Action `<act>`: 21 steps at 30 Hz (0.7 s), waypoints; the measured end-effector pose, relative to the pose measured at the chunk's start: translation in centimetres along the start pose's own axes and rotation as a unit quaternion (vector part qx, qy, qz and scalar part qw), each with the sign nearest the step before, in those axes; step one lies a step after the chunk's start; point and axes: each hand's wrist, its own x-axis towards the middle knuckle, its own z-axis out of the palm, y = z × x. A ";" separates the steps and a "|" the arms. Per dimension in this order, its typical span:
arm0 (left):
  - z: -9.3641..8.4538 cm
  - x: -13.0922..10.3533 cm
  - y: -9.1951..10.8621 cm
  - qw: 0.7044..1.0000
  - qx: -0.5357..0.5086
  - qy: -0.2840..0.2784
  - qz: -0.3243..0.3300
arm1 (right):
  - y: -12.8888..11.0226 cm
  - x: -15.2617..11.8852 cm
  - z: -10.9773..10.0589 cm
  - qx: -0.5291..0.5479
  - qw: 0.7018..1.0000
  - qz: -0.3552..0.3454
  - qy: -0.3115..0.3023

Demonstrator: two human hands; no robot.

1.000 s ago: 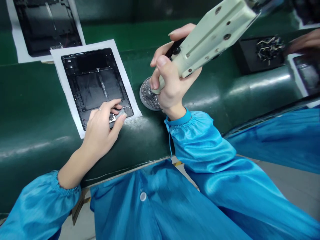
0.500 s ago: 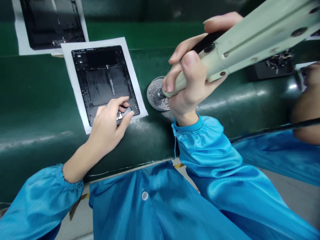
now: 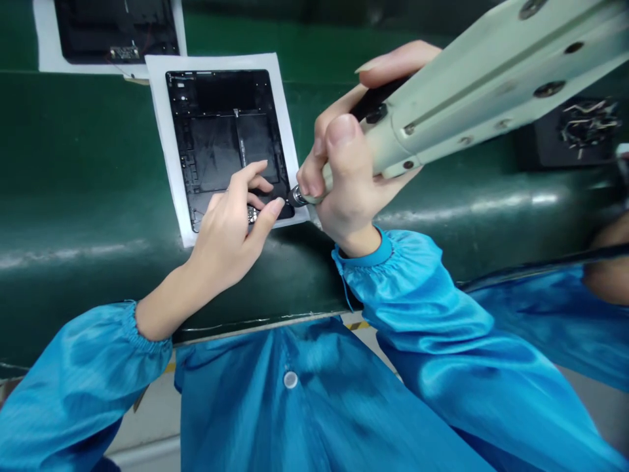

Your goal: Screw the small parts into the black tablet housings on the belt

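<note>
My right hand [image 3: 351, 177] is wrapped round a pale green electric screwdriver [image 3: 442, 118], thumb along its side. The driver's dark tip meets the lower right corner of an opened tablet housing [image 3: 216, 154], black inside with a flat ribbon cable [image 3: 242, 141]. My left hand [image 3: 230, 223] lies over the housing's lower edge, fingers apart, thumb reaching close to the tip. A small circuit board [image 3: 252, 214] shows partly beneath those fingers. Under the housing is a white sheet [image 3: 170, 154].
Another opened tablet [image 3: 118, 29] on white backing lies at the upper left of the green bench [image 3: 88, 157]. A dark box with small metal pieces [image 3: 584, 124] stands at the right. Beyond it, another person's arm [image 3: 612, 262] reaches in at the edge.
The screwdriver has moved left, from over a perforated metal disc to the housing's corner. The disc is now mostly hidden behind my right hand. My left hand stays on the housing.
</note>
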 end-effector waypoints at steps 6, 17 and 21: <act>0.2 0.3 0.2 0.996 -0.064 0.031 -0.052 | 0.4 -0.4 0.1 0.041 0.999 -0.009 -0.018; 0.4 0.3 0.3 0.992 -0.103 0.034 -0.059 | 1.2 -0.2 0.5 0.093 0.995 -0.041 -0.016; 0.3 0.4 0.5 0.992 -0.098 0.029 -0.077 | 1.0 -0.2 0.5 0.098 0.995 -0.009 -0.024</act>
